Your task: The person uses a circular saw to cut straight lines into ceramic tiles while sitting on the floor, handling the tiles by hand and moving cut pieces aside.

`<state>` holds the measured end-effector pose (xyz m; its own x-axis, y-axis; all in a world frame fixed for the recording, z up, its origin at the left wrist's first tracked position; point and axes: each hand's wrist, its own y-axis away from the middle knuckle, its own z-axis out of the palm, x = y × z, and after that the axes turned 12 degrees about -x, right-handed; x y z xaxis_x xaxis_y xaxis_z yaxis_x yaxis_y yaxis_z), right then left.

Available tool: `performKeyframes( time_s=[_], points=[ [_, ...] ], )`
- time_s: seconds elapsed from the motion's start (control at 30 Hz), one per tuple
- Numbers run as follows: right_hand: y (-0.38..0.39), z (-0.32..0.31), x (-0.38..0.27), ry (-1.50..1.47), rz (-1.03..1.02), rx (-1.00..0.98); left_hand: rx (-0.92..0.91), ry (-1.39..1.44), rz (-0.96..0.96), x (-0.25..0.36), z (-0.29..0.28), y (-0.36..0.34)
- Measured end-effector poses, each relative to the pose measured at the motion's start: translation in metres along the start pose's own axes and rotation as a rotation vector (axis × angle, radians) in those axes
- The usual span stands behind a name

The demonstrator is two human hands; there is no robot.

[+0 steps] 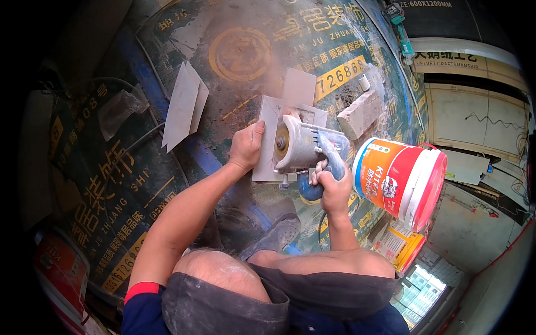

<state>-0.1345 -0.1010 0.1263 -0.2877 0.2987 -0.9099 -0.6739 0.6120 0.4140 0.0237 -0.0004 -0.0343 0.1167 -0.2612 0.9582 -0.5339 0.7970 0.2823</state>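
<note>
My right hand [335,191] is wrapped round the handle of a dusty handheld tile saw [298,142] with a blue body and a round blade under a pale guard. The saw rests on a light grey tile [268,125], and its shoe hides part of that tile. A rectangular opening shows in the tile just beyond the saw. With its fingers closed at the left edge, my left hand [247,146] holds the tile. Reddish dust hangs in the air beyond the tile. Another pale tile piece [300,86] lies against the far edge.
Two tile offcuts [185,106] stand at the left. To the right are a whitish block [360,113], a small white cylinder [364,83] and a large red-and-white bucket [399,181]. A yellow bucket [399,245] stands nearer me. Printed green sheeting [134,190] covers the floor, crossed by cables.
</note>
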Motion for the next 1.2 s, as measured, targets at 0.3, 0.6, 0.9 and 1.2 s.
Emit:
performKeyframes(
  time_s=[0.3,0.6,0.9,1.2],
  points=[
    [0.005,0.003,0.002,0.018,0.016,0.037,-0.003,0.005,0.000,0.001,0.000,0.000],
    [0.012,0.001,-0.004,-0.027,-0.002,0.084,-0.032,-0.018,0.026,0.000,-0.005,-0.001],
    [0.031,-0.033,-0.051,-0.133,-0.080,0.193,-0.296,-0.109,-0.278,0.021,-0.013,0.062],
    [0.050,-0.053,-0.057,-0.162,-0.073,0.243,-0.912,-0.653,-0.179,0.064,-0.124,-0.065]
  ],
)
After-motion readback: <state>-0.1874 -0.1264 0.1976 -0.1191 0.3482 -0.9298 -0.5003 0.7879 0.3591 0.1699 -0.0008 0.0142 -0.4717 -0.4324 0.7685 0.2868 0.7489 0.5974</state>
